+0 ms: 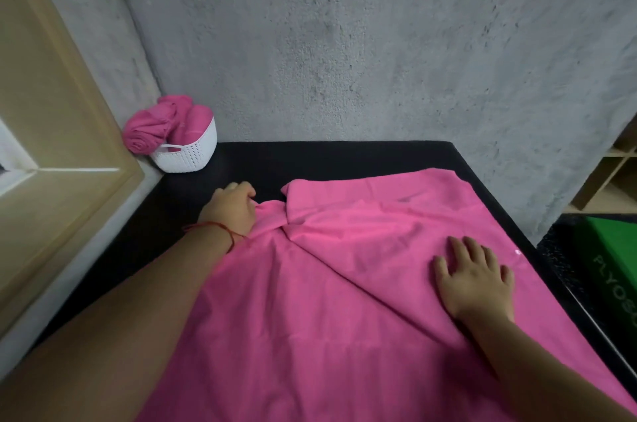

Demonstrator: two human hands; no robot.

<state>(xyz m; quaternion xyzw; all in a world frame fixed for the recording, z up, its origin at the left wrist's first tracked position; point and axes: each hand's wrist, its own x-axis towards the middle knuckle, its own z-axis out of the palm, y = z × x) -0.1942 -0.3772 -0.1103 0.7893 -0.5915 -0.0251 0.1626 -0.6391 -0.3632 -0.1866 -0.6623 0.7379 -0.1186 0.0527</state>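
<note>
A large pink towel point(344, 283) is spread over a black table point(241, 159), creased and bunched near its far left corner. My left hand point(231, 206) grips that bunched far left edge with curled fingers; a red thread circles the wrist. My right hand point(474, 275) lies flat on the right part of the towel, fingers straight and spread.
A white perforated basket point(188, 154) holding rolled pink towels point(155, 127) stands in the far left corner against the grey wall. A cream door frame point(51, 145) runs along the left. A green box point(617, 266) and wooden shelving point(613, 180) are to the right.
</note>
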